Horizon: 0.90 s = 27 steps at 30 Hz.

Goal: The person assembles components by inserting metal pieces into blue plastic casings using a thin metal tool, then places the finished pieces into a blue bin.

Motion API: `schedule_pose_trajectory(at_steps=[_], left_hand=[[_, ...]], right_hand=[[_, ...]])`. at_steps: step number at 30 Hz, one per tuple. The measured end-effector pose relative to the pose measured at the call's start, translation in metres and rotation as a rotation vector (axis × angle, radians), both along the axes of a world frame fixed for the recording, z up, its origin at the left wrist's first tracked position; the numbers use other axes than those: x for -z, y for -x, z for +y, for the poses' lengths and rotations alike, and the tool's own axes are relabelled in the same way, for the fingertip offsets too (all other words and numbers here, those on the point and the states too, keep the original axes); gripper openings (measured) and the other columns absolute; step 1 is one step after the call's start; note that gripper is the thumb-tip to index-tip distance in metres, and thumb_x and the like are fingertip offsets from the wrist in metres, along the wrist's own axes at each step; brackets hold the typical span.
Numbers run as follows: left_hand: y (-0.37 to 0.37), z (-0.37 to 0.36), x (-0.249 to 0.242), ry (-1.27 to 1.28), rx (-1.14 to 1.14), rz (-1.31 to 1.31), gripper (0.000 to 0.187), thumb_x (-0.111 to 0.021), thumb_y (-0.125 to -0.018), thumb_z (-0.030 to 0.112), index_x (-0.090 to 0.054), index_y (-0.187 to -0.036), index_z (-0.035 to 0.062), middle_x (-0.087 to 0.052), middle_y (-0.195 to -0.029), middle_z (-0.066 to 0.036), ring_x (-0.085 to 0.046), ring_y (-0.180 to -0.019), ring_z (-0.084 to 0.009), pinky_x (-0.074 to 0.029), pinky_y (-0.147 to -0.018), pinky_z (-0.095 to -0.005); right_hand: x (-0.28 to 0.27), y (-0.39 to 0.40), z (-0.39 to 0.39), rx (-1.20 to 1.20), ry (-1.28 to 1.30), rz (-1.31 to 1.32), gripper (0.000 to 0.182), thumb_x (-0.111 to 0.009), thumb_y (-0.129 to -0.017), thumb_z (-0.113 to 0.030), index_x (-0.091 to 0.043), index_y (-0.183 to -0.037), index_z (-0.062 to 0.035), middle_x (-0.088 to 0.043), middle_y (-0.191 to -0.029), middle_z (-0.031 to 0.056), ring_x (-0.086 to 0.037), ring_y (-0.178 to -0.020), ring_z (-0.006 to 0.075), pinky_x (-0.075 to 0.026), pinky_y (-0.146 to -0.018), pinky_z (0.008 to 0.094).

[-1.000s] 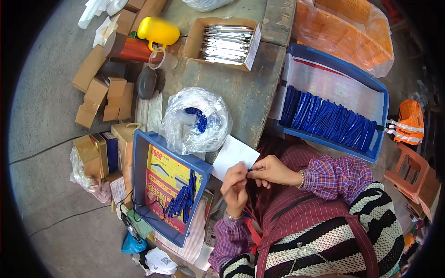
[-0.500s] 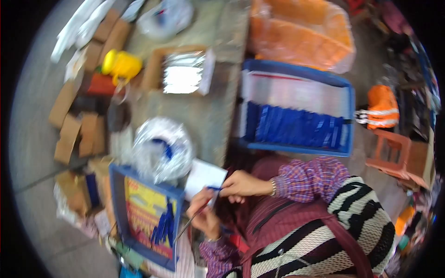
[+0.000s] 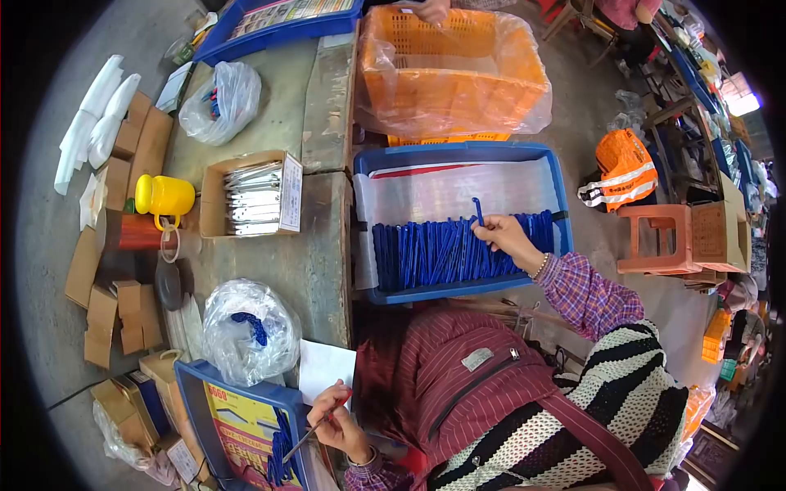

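Observation:
My right hand point(image 3: 506, 237) pinches a slim blue piece with a bent tip point(image 3: 477, 211). It is above a blue tray point(image 3: 463, 293), over a row of many similar blue pieces point(image 3: 430, 254). My left hand point(image 3: 340, 425), lower left, is closed on a thin metal tool point(image 3: 303, 440) with a red part at the fingers. The tool slants down over a smaller blue tray point(image 3: 188, 401) with loose blue pieces point(image 3: 282, 450) on a yellow and red sheet. A white card point(image 3: 326, 368) lies just above that hand.
A box of metal parts point(image 3: 211, 196), a plastic bag with blue bits point(image 3: 246, 344) and a yellow jug point(image 3: 168, 196) stand on the left. Behind the tray is an orange crate point(image 3: 450, 94), with another person's hand point(image 3: 432, 10) at its edge. An orange stool point(image 3: 655, 237) is at right.
My right hand has moved from beside my left hand, over the card, to above the large blue tray with a blue piece. The view has shifted. The tool remains in my left hand.

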<state>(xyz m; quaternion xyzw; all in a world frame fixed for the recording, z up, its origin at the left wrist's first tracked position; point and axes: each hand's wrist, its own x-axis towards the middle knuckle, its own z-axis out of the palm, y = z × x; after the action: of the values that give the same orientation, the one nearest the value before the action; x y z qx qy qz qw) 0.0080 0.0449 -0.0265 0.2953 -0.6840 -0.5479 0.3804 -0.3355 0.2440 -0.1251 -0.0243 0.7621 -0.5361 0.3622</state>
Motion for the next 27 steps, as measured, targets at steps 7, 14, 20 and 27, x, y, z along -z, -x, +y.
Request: schedule_pose_trajectory(at_steps=[7,14,20,27], left_hand=[[-0.005,0.003,-0.002,-0.029,0.002,-0.013,0.010,-0.054,-0.090,0.005,-0.048,-0.098,0.0009,-0.060,-0.090,-0.017,-0.060,-0.086,-0.0265,-0.049,-0.088,-0.0444],[-0.023,-0.001,-0.014,-0.001,-0.012,-0.017,0.010,-0.057,-0.083,-0.004,-0.060,-0.093,-0.0038,-0.063,-0.090,-0.017,-0.062,-0.087,-0.0256,-0.049,-0.083,-0.0377],[-0.069,-0.011,-0.074,-0.106,-0.153,-0.032,0.020,-0.052,-0.070,-0.015,-0.061,-0.084,-0.0034,-0.062,-0.086,-0.015,-0.060,-0.081,-0.0215,-0.047,-0.072,-0.0282],[-0.186,-0.077,-0.089,-0.031,-0.533,-0.559,0.017,-0.052,-0.076,-0.009,-0.064,-0.085,-0.0019,-0.060,-0.077,0.001,-0.048,-0.061,-0.0020,-0.036,-0.054,-0.0165]], right_hand=[[0.017,-0.038,-0.058,-0.101,0.157,-0.097,0.016,-0.066,-0.085,-0.016,-0.065,-0.087,-0.0004,-0.061,-0.071,0.0017,-0.057,-0.061,0.0071,-0.049,-0.057,0.0207],[0.032,-0.039,-0.065,-0.206,0.110,-0.226,0.022,-0.061,-0.089,-0.019,-0.065,-0.100,-0.0004,-0.066,-0.081,0.0079,-0.063,-0.065,0.0119,-0.052,-0.059,0.0218],[0.009,-0.037,-0.063,-0.259,-0.010,-0.106,0.023,-0.055,-0.093,-0.020,-0.064,-0.108,-0.0047,-0.063,-0.081,0.0013,-0.057,-0.064,0.0063,-0.047,-0.058,0.0176],[-0.042,-0.079,-0.092,-0.449,0.173,-0.088,0.021,-0.052,-0.093,-0.013,-0.062,-0.107,-0.0017,-0.061,-0.083,0.0005,-0.054,-0.064,0.0046,-0.045,-0.057,0.0179]])
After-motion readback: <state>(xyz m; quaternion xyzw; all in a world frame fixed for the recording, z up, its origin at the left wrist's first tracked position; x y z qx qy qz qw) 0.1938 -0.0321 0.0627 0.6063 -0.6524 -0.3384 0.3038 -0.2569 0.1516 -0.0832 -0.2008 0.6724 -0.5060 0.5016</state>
